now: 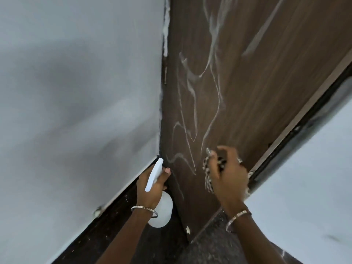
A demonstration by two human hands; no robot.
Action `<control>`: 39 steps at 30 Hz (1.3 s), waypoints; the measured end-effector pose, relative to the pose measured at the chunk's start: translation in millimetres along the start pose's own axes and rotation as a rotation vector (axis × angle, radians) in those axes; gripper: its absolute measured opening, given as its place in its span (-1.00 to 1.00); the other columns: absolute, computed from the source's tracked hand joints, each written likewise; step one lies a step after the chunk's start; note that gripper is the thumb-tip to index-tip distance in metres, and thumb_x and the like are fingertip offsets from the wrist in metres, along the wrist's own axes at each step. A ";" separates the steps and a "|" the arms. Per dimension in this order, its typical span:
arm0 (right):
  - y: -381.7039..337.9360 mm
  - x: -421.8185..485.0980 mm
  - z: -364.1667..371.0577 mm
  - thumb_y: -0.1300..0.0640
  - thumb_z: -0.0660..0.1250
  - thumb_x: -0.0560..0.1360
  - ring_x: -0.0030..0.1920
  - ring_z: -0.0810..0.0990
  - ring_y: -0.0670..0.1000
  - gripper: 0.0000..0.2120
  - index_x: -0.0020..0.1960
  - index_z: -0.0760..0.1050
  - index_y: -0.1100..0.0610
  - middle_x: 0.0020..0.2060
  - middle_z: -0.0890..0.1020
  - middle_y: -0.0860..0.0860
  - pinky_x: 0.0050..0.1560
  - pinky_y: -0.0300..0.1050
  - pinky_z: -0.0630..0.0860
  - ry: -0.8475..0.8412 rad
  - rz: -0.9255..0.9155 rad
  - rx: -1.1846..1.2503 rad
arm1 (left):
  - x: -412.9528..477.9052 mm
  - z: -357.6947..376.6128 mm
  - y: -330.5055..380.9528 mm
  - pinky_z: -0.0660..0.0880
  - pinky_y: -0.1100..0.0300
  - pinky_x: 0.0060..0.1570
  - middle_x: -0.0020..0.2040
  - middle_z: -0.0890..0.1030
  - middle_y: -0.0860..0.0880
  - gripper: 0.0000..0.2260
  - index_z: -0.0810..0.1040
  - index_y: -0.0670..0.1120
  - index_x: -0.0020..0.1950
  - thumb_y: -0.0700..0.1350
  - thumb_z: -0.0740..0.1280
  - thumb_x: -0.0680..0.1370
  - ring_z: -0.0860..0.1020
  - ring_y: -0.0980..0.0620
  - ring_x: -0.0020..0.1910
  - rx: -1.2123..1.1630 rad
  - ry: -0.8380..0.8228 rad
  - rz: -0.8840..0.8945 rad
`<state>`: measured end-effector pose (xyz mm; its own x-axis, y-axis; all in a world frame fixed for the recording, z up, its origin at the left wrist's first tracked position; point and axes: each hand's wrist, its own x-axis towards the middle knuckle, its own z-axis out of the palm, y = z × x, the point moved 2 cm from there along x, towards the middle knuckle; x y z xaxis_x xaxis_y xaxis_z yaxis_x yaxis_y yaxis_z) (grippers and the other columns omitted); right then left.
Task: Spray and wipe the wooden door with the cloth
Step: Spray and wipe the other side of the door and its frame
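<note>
So that the streaks point(191, 80) wipe off, my right hand point(227, 175) clamps the cloth point(207, 177) at the door point(257, 96); my left hand point(150, 188) grips the bottle point(162, 214), ready nearby.

- The door point(247, 92) was finished in smooth brown wood grain and was streaked with thin white lines.
- The spray bottle point(162, 212) was made of smooth white plastic.
- The cloth point(208, 174) was seen as black-and-white patterned fabric.
- The wall point(76, 92) was painted matt pale grey.
- The bangles point(144, 209) were made of shiny metal.
- The floor point(209, 244) was laid in dark speckled stone.
</note>
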<state>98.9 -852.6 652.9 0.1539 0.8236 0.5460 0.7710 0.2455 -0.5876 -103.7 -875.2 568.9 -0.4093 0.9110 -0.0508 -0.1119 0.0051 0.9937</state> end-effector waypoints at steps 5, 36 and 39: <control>40.3 32.0 58.1 -0.09 0.27 0.66 0.22 0.64 0.29 -0.42 0.55 0.28 0.20 0.21 0.65 0.23 0.13 0.14 0.56 -0.346 0.310 -0.326 | 22.2 5.9 18.9 0.61 0.15 -0.28 -0.08 0.72 -0.10 -0.77 0.68 -0.05 0.16 -0.09 0.49 0.52 0.69 -0.06 -0.09 0.041 -0.170 0.036; 104.6 308.7 -13.4 0.27 0.49 0.52 -0.13 0.76 0.15 -0.71 0.17 0.61 0.41 -0.08 0.74 0.26 -0.14 -0.01 0.71 -0.237 0.747 0.697 | 271.3 233.2 144.9 0.57 0.34 -0.34 -0.12 0.73 0.00 -0.81 0.63 -0.04 0.11 -0.05 0.46 0.52 0.70 0.10 -0.15 0.038 -0.579 0.145; 59.3 347.9 -29.2 0.41 0.42 0.45 -0.02 0.76 0.16 -0.62 0.25 0.53 0.51 0.10 0.69 0.34 -0.04 0.00 0.73 -0.215 0.677 1.097 | 290.9 245.4 177.9 0.53 0.34 -0.39 -0.15 0.73 -0.05 -0.72 0.61 -0.10 0.19 -0.02 0.47 0.52 0.68 0.13 -0.27 -0.028 -0.569 0.160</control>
<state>216.2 -566.5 825.5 0.1307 0.9870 -0.0937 -0.3377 -0.0445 -0.9402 -20.5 -508.0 755.4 0.1258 0.9775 0.1691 -0.1155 -0.1548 0.9812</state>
